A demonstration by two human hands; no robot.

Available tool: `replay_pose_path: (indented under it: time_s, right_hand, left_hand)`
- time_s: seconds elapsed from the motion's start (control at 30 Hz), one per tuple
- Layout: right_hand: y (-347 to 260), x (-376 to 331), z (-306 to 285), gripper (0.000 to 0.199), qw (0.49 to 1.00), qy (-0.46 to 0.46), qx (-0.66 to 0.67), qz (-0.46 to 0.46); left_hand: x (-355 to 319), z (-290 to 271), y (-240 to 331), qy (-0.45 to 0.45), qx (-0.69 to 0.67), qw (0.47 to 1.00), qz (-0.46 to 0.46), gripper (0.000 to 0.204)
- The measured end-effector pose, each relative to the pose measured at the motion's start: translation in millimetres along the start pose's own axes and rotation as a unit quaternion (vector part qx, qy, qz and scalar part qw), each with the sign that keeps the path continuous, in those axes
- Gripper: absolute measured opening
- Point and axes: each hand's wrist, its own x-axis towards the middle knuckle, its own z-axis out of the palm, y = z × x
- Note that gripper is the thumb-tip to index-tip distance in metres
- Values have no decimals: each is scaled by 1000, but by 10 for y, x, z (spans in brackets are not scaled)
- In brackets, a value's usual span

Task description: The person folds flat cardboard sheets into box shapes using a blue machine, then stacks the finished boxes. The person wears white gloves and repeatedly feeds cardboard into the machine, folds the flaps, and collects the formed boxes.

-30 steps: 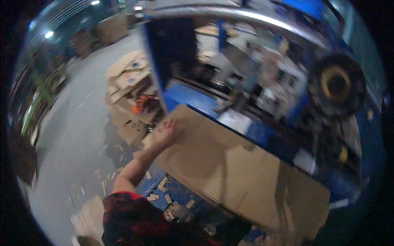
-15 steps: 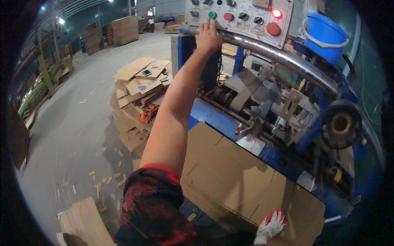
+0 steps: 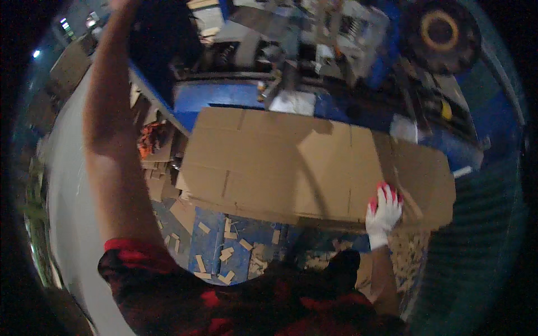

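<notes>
A wide sheet of brown cardboard (image 3: 269, 168) with creases and slots lies in front of me, along the edge of a blue machine (image 3: 224, 92). My right hand (image 3: 385, 210), in a white glove with red fingertips, rests flat on its right part, fingers stretched out. More cardboard edges show under the sheet's near side. My bare left arm reaches far up on the left, past the machine's dark side. Only a little of my left hand (image 3: 123, 4) shows at the top rim; its fingers and whatever they touch are cut off.
A black handwheel (image 3: 439, 32) stands out at the machine's upper right. Orange cloth (image 3: 150, 140) lies among cardboard pieces at the left. Small cardboard offcuts (image 3: 227, 255) litter the blue surface and floor below the sheet. Rollers and brackets sit behind the sheet.
My view has tilted down and turned right, so the control panel and bucket are out of sight. My left arm still reaches up; my right hand stays on the cardboard.
</notes>
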Motion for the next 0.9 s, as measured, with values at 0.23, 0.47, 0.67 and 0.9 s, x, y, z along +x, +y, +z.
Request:
replay_pose_path:
  time_s: [0.23, 0.47, 0.67, 0.9]
  right_hand:
    - [-48, 0, -214, 54, 999, -1, -2, 47]
    - [-11, 10, -274, 52, 999, 19, -19, 37]
    - [28, -20, -215, 47, 996, 85, 34, 3]
    - [15, -84, -266, 46, 992, 116, 35, -18]
  left_hand:
    - [413, 642, -816, -53, 31, 988, 144, 57]
    - [407, 828, -839, -112, -175, 973, 96, 57]
    - [-1995, -8, -443, -93, -370, 904, 191, 42]
    - [-4872, -952, -708, -346, -172, 922, -12, 58]
